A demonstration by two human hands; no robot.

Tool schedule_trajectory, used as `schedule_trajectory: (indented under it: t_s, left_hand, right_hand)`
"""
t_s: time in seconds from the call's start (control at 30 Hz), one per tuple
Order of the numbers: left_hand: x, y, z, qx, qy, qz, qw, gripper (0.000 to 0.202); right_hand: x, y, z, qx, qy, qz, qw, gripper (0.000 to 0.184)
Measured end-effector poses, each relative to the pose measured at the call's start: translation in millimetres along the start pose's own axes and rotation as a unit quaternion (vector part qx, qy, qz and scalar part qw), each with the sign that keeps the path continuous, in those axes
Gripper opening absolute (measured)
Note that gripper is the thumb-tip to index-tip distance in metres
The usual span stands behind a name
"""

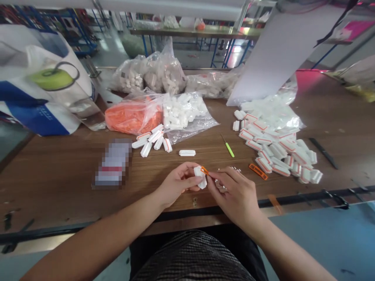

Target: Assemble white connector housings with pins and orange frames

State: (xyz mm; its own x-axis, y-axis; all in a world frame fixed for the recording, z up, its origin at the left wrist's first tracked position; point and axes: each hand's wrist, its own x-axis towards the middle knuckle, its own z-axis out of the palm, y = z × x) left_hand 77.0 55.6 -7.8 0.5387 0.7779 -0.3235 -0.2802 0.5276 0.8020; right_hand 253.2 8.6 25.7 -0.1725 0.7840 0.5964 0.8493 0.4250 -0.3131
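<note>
My left hand (178, 183) is shut on a small white plastic part (200, 177) above the wooden table (67, 187). My right hand (234, 194) comes in from the other side, its fingertips pinching a thin orange plastic piece (204, 170) against that part. A loose orange frame (258, 171) lies just beyond my right hand. A white part (187, 153) lies alone ahead of my hands. Left of it sits a small cluster of white parts with orange edging (154, 139), and a large heap of them (277, 150) lies to the right.
Clear plastic bags of white parts (183, 113) and orange pieces (133, 117) lie at the back, with more bags (149, 74) behind. A green-handled pick (229, 148) and a black strip (324, 153) lie on the table. A large printed bag (43, 82) stands at the left.
</note>
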Motion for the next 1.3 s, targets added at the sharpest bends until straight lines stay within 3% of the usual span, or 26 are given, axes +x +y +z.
schedule_trajectory:
  t_s: [0.33,0.67,0.87,1.07,1.2,1.3]
  left_hand:
    - [0,-4,2.1,-0.001,0.0,0.038,0.999,0.04]
    - [0,-3,2.1,0.018,0.003,0.06,0.998,0.039]
    - [1,-4,2.1,0.041,-0.013,0.089,0.995,0.034]
    - [0,-2,3.1,0.063,-0.027,0.096,0.993,0.031]
    - [-1,-2,3.7,0.062,-0.03,0.095,0.993,0.031]
    - [-1,-1,3.7,0.069,-0.024,0.095,0.993,0.031]
  right_hand:
    - [-9,-5,4,0.039,-0.034,0.004,0.999,0.01]
    - [-2,-3,4,0.175,-0.055,0.086,0.979,0.014]
    - [3,0,2,0.235,-0.097,0.166,0.953,0.02]
    - [3,1,2,0.266,-0.083,0.193,0.941,0.03]
    - [1,0,5,0.275,-0.081,0.257,0.923,0.024]
    - [1,-1,7,0.288,-0.075,0.259,0.919,0.013]
